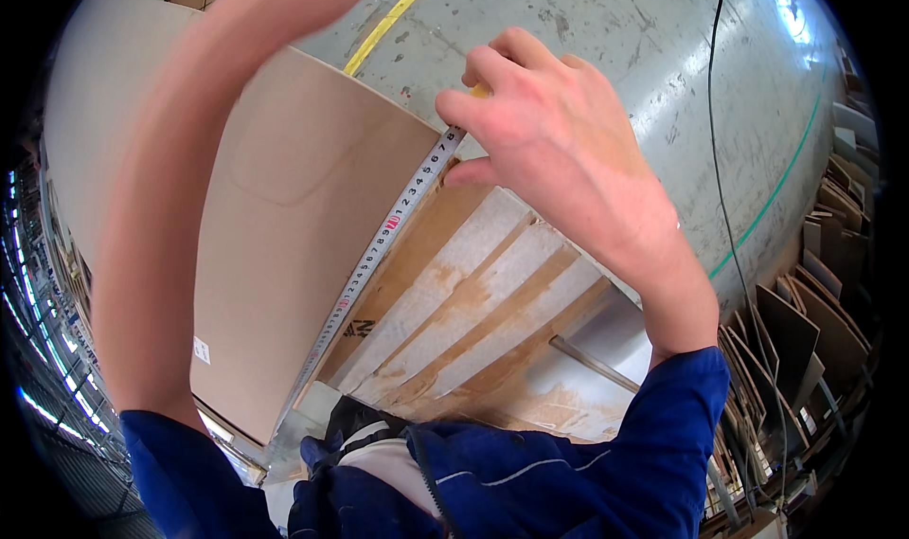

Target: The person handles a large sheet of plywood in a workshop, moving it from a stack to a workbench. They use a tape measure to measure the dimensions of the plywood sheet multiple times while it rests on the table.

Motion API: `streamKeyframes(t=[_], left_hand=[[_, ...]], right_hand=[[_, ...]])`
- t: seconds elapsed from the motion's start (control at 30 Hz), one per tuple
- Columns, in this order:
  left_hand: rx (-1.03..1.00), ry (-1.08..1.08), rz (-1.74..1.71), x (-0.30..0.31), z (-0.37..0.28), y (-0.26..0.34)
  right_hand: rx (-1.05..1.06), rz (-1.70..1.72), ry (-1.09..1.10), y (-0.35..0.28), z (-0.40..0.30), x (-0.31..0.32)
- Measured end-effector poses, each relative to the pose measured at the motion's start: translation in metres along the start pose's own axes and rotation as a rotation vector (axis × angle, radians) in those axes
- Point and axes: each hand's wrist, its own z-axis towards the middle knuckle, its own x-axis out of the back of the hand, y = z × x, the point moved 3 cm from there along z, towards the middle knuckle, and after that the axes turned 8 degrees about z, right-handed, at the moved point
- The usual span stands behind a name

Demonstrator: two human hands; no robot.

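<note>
My right hand (547, 113) grips a tape measure at the corner of a large brown board. A bit of its yellow case (481, 90) shows between my fingers. The metal tape blade (369, 258) is drawn out along the edge of the board (334, 169), from the hand down towards my body. My right thumb hangs below the blade, near a cardboard-brown surface (454, 219). My left forearm (163, 205) passes over the board, and the left hand lies beyond the top of the picture, out of view.
Beside the board is a worn surface with pale strips (483, 304) and a metal bar (593, 363). A black cable (712, 113) crosses the grey floor (653, 63), which bears yellow and green lines. Many board offcuts (788, 340) lean at the right.
</note>
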Motion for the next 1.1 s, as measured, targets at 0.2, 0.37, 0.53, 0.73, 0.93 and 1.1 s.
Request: streamKeyframes(t=[0.2, 0.37, 0.53, 0.73, 0.93, 1.1], left_hand=[[0.109, 0.039, -0.057, 0.002, -0.160, 0.020], [0.090, -0.094, -0.059, 0.004, -0.303, 0.057], [0.249, -0.190, 0.211, 0.005, -0.373, 0.081], [0.275, -0.192, 0.258, 0.002, -0.376, 0.087], [0.269, -0.204, 0.269, 0.000, -0.377, 0.087], [0.288, -0.183, 0.292, -0.001, -0.379, 0.085]], right_hand=[[-0.010, 0.025, 0.001, -0.002, -0.001, 0.000], [-0.013, -0.006, 0.001, 0.002, 0.000, 0.001], [-0.006, -0.009, 0.011, 0.000, 0.000, -0.001], [-0.024, -0.002, -0.020, -0.003, 0.000, 0.002], [-0.009, 0.018, -0.033, -0.001, 0.001, 0.004], [-0.017, 0.014, -0.064, 0.000, 0.003, 0.005]])
